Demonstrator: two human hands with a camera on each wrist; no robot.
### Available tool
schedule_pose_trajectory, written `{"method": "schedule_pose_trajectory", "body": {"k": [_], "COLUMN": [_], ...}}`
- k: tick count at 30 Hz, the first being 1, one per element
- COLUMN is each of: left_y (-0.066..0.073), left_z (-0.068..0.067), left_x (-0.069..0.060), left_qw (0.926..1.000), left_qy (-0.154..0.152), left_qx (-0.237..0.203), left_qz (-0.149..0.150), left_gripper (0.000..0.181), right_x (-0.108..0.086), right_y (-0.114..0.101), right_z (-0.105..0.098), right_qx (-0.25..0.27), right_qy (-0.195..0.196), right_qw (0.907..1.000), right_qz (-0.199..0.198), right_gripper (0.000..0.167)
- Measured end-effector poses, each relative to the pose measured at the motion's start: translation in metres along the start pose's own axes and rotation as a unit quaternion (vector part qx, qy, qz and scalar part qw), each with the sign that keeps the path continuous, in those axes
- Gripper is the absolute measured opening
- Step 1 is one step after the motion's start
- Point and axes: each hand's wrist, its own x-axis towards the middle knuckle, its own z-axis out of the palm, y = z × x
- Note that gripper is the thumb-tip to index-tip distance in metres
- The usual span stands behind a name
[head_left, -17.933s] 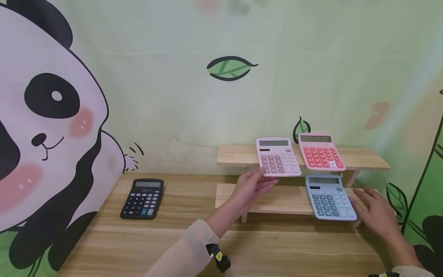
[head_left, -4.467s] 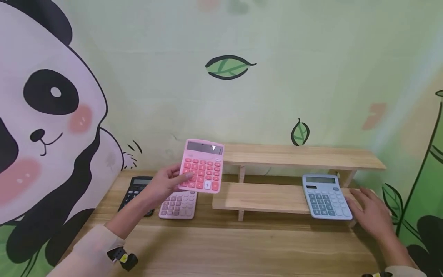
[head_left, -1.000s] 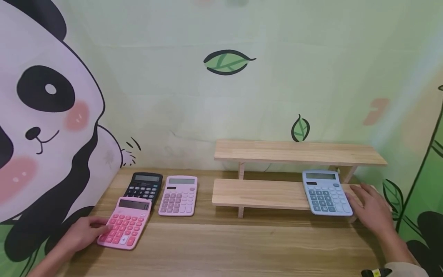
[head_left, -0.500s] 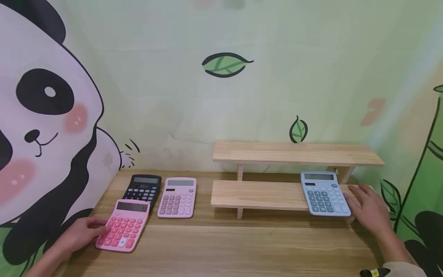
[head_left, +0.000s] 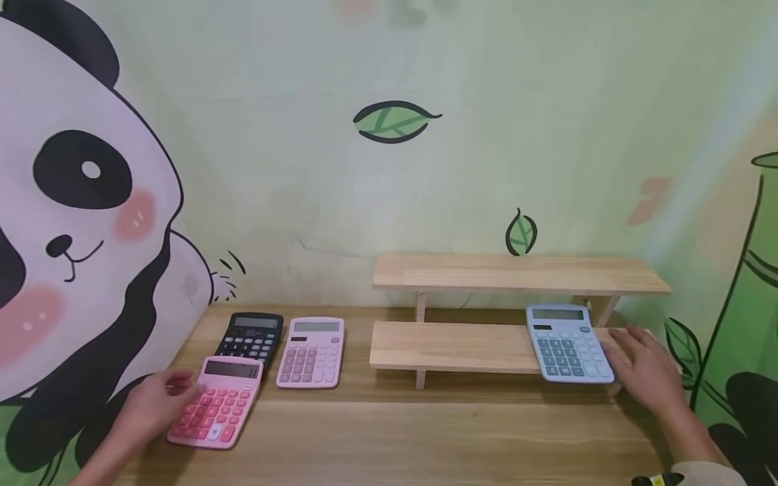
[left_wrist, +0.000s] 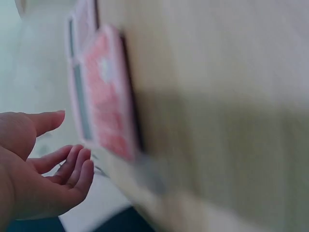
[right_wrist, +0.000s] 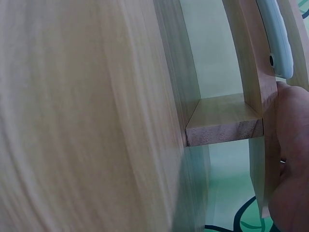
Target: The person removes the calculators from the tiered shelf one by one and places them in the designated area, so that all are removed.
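Observation:
My left hand [head_left: 150, 407] hovers at the left edge of a pink calculator [head_left: 214, 408], which lies on the table with its top edge overlapping the black calculator [head_left: 249, 337]. In the left wrist view the fingers are loosely bent and apart from the blurred pink calculator [left_wrist: 104, 92]. A pale pink calculator [head_left: 311, 353] lies to the right of the black one. My right hand [head_left: 649, 370] rests at the right end of the lower shelf, its thumb close beside the blue calculator [head_left: 570, 343] leaning there. The right wrist view shows only part of this hand [right_wrist: 294, 145].
A two-tier wooden stand, with an upper shelf [head_left: 516, 273] and a lower shelf [head_left: 452, 347], stands at the back right of the wooden table [head_left: 425, 439]. Behind it hangs a green backdrop [head_left: 286, 169] with a printed panda and leaves.
Both pink calculators have gone from the upper shelf to the table at left. Over the last half second my left hand has let go of the pink calculator and risen. My right hand stays put.

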Motion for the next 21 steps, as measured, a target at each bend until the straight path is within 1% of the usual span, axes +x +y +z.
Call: {"method": "schedule_pose_trajectory", "body": {"k": [2,4,6,7,9,11,14,17,18,19,21], "left_y": [0.023,0.048,0.076,0.089,0.117,0.144,0.181,0.212,0.222,0.231,0.25], "left_z": [0.003,0.008,0.016,0.021,0.032,0.045,0.067,0.092,0.099,0.106,0.12], "left_x": [-0.008,-0.017,-0.027,-0.033,-0.043,-0.053,-0.066,-0.073,-0.075,-0.077,-0.079], "left_qw": [0.999,0.9951,0.9885,0.9843,0.9769,0.9694,0.9586,0.9415,0.9359,0.9287,0.9145], "left_qy": [0.029,0.05,0.067,0.07,0.067,0.057,0.026,-0.013,-0.032,-0.051,-0.09], "left_qx": [-0.007,-0.026,-0.046,-0.059,-0.084,-0.111,-0.15,-0.191,-0.204,-0.222,-0.259], "left_qz": [0.034,0.081,0.127,0.15,0.185,0.211,0.241,0.278,0.285,0.293,0.298], "left_gripper": [0.063,0.058,0.052,0.049,0.045,0.042,0.04,0.038,0.039,0.039,0.041], "right_x": [0.0,0.0,0.001,0.001,0.0,0.0,0.0,0.0,0.0,0.001,0.001], "right_y": [-0.001,-0.001,-0.002,-0.002,-0.002,-0.003,-0.002,-0.001,0.0,0.0,0.0], "right_z": [0.0,0.0,0.0,0.0,-0.001,0.0,0.0,0.0,-0.001,-0.001,-0.002], "right_qx": [-0.002,-0.005,-0.008,-0.01,-0.009,-0.01,-0.009,-0.004,-0.002,-0.001,0.002], "right_qy": [-0.001,0.0,0.0,0.0,-0.001,-0.001,0.001,0.006,0.006,0.004,0.003], "right_qw": [1.0,1.0,1.0,1.0,1.0,0.9999,0.9999,0.9998,0.9998,0.9999,0.9999], "right_qz": [-0.001,-0.002,-0.002,-0.002,-0.002,-0.002,-0.009,-0.016,-0.017,-0.016,-0.016], "right_gripper": [0.066,0.066,0.066,0.066,0.066,0.065,0.063,0.061,0.061,0.061,0.061]}}
